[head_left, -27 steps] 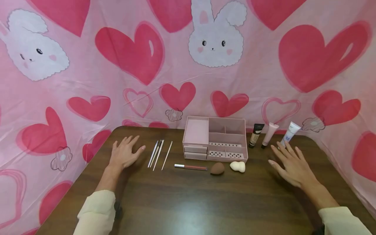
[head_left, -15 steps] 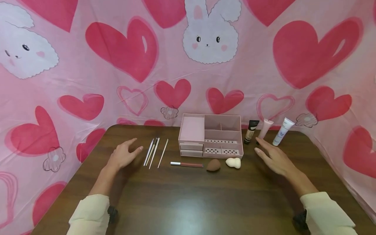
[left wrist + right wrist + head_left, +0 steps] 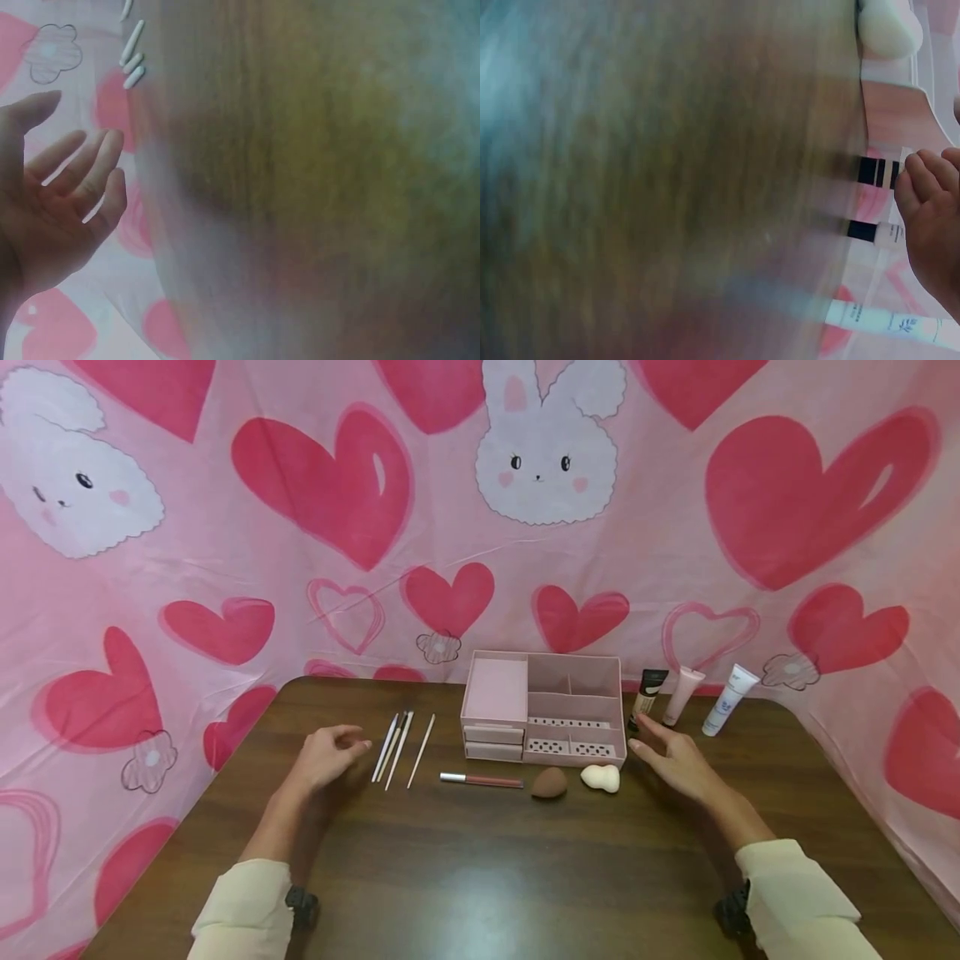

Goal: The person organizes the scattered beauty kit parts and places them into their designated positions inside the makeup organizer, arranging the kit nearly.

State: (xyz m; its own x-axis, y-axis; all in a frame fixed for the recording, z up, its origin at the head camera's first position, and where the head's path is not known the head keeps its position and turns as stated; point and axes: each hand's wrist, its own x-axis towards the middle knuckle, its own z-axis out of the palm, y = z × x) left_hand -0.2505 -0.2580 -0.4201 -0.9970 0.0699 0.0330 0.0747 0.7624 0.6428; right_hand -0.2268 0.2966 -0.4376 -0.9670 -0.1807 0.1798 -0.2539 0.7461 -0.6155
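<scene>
Hands: both hover low over the dark brown wooden table (image 3: 480, 877), palms down, holding nothing
Left hand: the left hand (image 3: 326, 758) sits toward the table's left edge with fingers relaxed and slightly spread, fingertips just beside the set of thin white-handled makeup brushes (image 3: 399, 748) but apart from them
Right hand: the right hand (image 3: 673, 760) reaches toward the far right part of the table, fingers extended and loose, tips close to the black-capped beige tube (image 3: 648, 697); whether they touch it cannot be told
Organizer: the pink plastic desktop organizer with small drawers (image 3: 543, 710) stands at the middle of the far edge, its right wall just beside the right hand
Tubes: the black-capped beige tube, a pale pink tube (image 3: 682, 695) and a white tube with blue print (image 3: 727, 698) stand in a row along the far edge, between the organizer and the far right corner
Sponges: a brown teardrop makeup sponge (image 3: 551, 782) and a cream gourd-shaped makeup sponge (image 3: 602, 777) lie side by side just in front of the organizer
Lip gloss: a slim pink lip gloss stick with a silver cap (image 3: 481, 780) lies flat between the brushes and the brown sponge
Backdrop: a pink cloth printed with red hearts and white rabbits (image 3: 337, 493) hangs behind and beside the table
Sleeves: cream sleeves (image 3: 243, 910) cover both forearms near the front edge
</scene>
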